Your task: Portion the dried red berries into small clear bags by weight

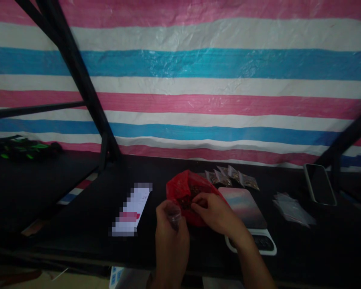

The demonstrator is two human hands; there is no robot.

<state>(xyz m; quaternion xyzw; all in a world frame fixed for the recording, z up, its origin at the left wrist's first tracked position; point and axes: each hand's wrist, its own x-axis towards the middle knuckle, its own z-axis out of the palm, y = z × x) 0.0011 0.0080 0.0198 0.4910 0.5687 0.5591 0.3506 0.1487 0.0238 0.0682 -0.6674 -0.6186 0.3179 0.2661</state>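
My left hand (pixel 172 235) is curled round a small clear plastic bag (pixel 175 216), its mouth facing up. Just beside it, a red plastic bag (pixel 177 185) lies open, with many small dark brown pieces (pixel 186 200) inside. My right hand (pixel 210 210) reaches over the red bag's right side, thumb and fingers pinched together at the brown pieces. What sits between those fingertips is too small to make out. Under my right forearm is a white digital scale (pixel 246 208), its display partly covered.
Several filled small zip bags (pixel 249 181) lie behind the scale. Flat clear bags (pixel 293 209) and a phone (pixel 320 184) are at the right. A partly blurred paper (pixel 135 206) lies left. Black metal posts (pixel 87 92) and a striped sheet (pixel 198 104) stand behind the black table (pixel 87 237).
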